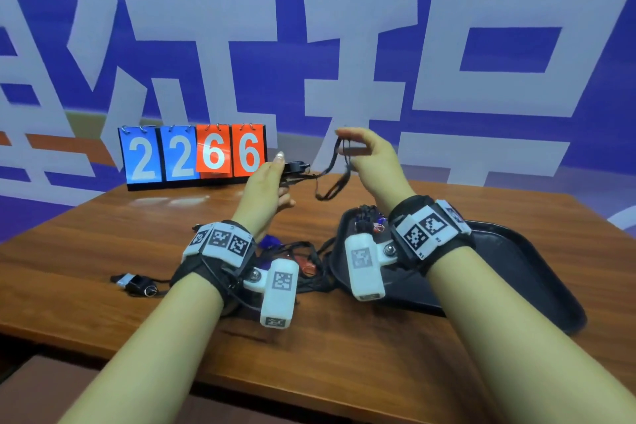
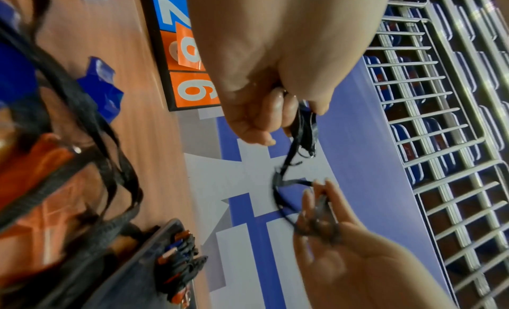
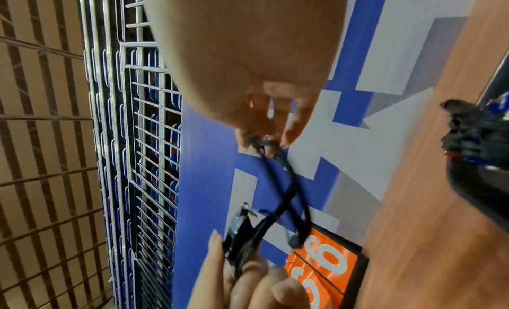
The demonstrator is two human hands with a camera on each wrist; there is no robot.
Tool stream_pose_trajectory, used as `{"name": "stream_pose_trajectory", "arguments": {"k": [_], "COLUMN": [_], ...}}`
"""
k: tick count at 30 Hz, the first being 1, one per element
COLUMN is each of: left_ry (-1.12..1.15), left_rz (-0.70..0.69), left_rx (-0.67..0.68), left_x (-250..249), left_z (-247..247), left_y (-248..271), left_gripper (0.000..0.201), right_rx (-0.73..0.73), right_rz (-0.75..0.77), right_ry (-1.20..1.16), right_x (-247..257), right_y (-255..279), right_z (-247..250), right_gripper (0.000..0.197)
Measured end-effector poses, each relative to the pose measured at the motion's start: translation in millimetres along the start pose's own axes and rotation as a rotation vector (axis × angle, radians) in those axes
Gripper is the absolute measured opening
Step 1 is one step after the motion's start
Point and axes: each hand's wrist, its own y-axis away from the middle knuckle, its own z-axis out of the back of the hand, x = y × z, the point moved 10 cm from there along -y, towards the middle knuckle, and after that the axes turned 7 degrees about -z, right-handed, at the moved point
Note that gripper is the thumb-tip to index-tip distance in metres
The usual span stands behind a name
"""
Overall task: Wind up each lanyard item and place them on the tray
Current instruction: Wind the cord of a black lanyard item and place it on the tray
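Above the desk [image 1: 103, 237], both hands were raised w/ one black lanyard [image 1: 332, 179] strung between them. Left hand [image 1: 266, 188] had its grip clenched on the item end: a small black clip-like piece [image 1: 296, 167] stuck out past thumb and fingers, toward the right hand. Right hand [image 1: 366, 157] pinched the cord's loop end betw. thumb and fingertips [image 3: 292, 128], other fingers loosely curved. From that pinch the cord dropped in two thin strands, sagged into a slack loop below and betw. the hands, then ran back to the left grip. Cord was narrow, dark, a bit twisted where the strands crossed; motion blur hid finer detail.

Black tray [image 1: 537, 272] sat on the desk at right, under the right forearm. At its far-left corner lay a bundle [image 1: 368, 220] of wound black cords w/ blue and red bits. Left of the tray, a tangle [image 1: 296, 255] of unwound lanyards lay on the desk under the left wrist, w/ blue and orange pieces in it. One more black item [image 1: 137, 282] lay apart at the left. Scoreboard [image 1: 192, 155] at the desk's back edge read 2266.
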Motion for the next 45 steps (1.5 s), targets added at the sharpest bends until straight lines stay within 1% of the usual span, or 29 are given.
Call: {"name": "stream_pose_trajectory", "arguments": {"k": [1,3,5,6,8,10,11,12,13,14,15,16,17,18,20,22,23,25,27,29,30,32,33,35,37,40,42,45], "left_ry": [-0.006,-0.047,-0.104,-0.128,-0.144,-0.132,-0.128,-0.122,-0.120,-0.127,-0.146,-0.176,-0.215,-0.255,-0.348,-0.418,-0.417,-0.324,-0.228,-0.163,-0.112,-0.030,-0.009,0.015,0.051,0.149,0.163,0.183], "left_rz": [-0.009,-0.031,-0.054,-0.062,-0.055,-0.051,-0.055,-0.057,-0.059,-0.068,-0.083,-0.104,-0.130,-0.147,-0.161,-0.149,-0.130,-0.083,-0.036,0.013,0.047,0.086,0.089,0.071,0.063,0.162,0.234,0.275], "left_rx": [0.033,0.095,0.146,0.175,0.217,0.252,0.257,0.257,0.251,0.240,0.228,0.216,0.202,0.186,0.174,0.154,0.135,0.100,0.086,0.083,0.080,0.065,0.051,0.025,0.014,0.025,0.072,0.141], "left_x": [-2,-6,-8,-8,-8,-6,-5,-3,-1,2,6,8,11,15,29,42,47,57,63,72,77,79,77,67,58,61,69,79], "left_z": [-7,-22,-35,-44,-58,-73,-78,-82,-84,-86,-86,-85,-83,-80,-73,-64,-61,-57,-58,-59,-60,-61,-59,-56,-57,-65,-73,-82], "left_y": [1,4,6,7,9,11,11,11,11,11,10,9,8,5,-3,-9,-10,-12,-10,-9,-8,-5,-3,-1,0,4,9,17], "left_gripper": [0.029,0.032,0.035,0.036,0.035,0.035,0.035,0.035,0.036,0.035,0.035,0.034,0.033,0.032,0.034,0.036,0.036,0.035,0.032,0.027,0.024,0.020,0.019,0.018,0.020,0.024,0.027,0.028], "right_rx": [-0.040,-0.066,-0.025,0.000,0.017,-0.002,0.030,0.093,0.186,0.287,0.337,0.333,0.304,0.275,0.244,0.228,0.211,0.182,0.192,0.182,0.153,0.068,0.040,0.039,0.064,0.059,0.041,0.045], "right_rz": [-0.046,-0.204,-0.364,-0.398,-0.377,-0.331,-0.336,-0.384,-0.463,-0.525,-0.532,-0.496,-0.438,-0.368,-0.280,-0.293,-0.313,-0.370,-0.424,-0.436,-0.428,-0.391,-0.370,-0.321,-0.246,-0.130,-0.065,-0.036], "right_ry": [0.001,-0.039,-0.006,0.083,0.302,0.413,0.439,0.432,0.387,0.296,0.179,0.070,0.024,0.022,0.059,0.047,0.009,-0.117,-0.232,-0.241,-0.235,-0.266,-0.302,-0.368,-0.384,-0.276,-0.197,-0.187], "right_x": [-10,-36,-57,-65,-68,-62,-61,-64,-70,-79,-84,-84,-83,-82,-87,-95,-99,-113,-121,-125,-126,-122,-119,-111,-98,-80,-73,-74], "right_y": [1,4,11,14,16,15,14,15,20,25,29,30,29,26,20,17,16,15,15,13,12,11,12,13,13,16,21,27], "right_z": [6,16,21,26,34,42,39,34,26,17,11,9,11,14,15,15,16,18,17,18,21,31,35,39,43,51,52,45], "right_gripper": [0.051,0.050,0.047,0.047,0.045,0.038,0.037,0.039,0.039,0.035,0.029,0.023,0.016,0.012,0.015,0.015,0.016,0.019,0.022,0.022,0.020,0.012,0.010,0.022,0.029,0.030,0.024,0.006]}}
